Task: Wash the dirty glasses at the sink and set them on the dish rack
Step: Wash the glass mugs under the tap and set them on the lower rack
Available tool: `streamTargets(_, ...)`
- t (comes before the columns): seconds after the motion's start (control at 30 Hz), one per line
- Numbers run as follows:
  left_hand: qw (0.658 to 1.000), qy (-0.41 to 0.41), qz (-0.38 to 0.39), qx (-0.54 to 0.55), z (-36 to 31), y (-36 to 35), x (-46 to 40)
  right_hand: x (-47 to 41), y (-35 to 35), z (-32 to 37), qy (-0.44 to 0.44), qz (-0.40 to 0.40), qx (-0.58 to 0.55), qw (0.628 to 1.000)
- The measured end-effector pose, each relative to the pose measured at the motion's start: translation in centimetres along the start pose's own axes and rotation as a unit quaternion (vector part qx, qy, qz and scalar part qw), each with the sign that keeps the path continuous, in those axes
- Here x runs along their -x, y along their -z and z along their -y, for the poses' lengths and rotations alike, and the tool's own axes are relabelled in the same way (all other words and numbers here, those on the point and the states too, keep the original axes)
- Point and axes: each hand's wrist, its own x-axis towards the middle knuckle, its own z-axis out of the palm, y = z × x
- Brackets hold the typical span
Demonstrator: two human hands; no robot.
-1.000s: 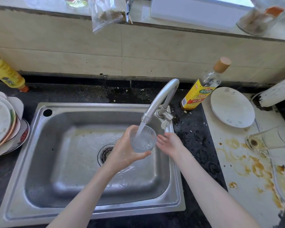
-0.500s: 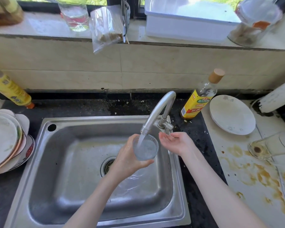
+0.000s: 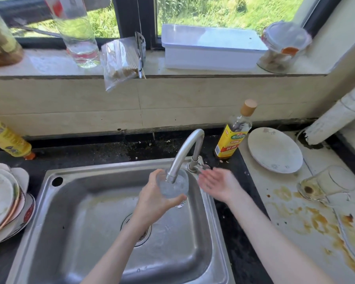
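My left hand (image 3: 152,199) grips a clear glass (image 3: 173,184) right under the spout of the curved metal tap (image 3: 190,149), over the steel sink (image 3: 74,218). The glass is full of water, and some spills over its edge. To the right of the glass, my right hand (image 3: 218,184) hovers with its fingers straight, close to the tap's handle (image 3: 202,167), and holds nothing. A second glass (image 3: 324,183), stained brown at the bottom, lies on its side on the white board at the right.
A stack of plates (image 3: 2,201) sits left of the sink, with a yellow bottle (image 3: 8,140) behind it. An oil bottle (image 3: 234,134) and a white plate (image 3: 275,153) stand right of the tap. Brown stains cover the white board (image 3: 295,218). Jars and a white box (image 3: 211,47) line the windowsill.
My right hand has opened out and moved up towards the tap's handle. The glass has risen closer to the spout. The camera has tilted up, so the window shows.
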Motion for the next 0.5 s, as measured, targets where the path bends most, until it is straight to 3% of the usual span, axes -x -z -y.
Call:
streamTargets(0.13,0.984,0.109,-0.05,0.131,1.0,-0.8,0.9,0.7,2.4,-6.2,-0.057,0.005,0.168,0.984)
streamTargets(0.23,0.955,0.182,-0.065,0.224,2.4,-1.5,1.6,1.4,2.9,-9.4,-0.097,0.064,0.126,0.985)
streamTargets(0.33,0.936,0.219,-0.039,0.274,3.3,-1.5,2.3,2.2,2.1,-10.2,-0.086,0.07,0.085,0.99)
streamTargets(0.5,0.943,0.206,0.036,0.259,4.0,-1.4,2.2,2.1,1.5,-9.8,-0.065,0.05,0.093,0.992)
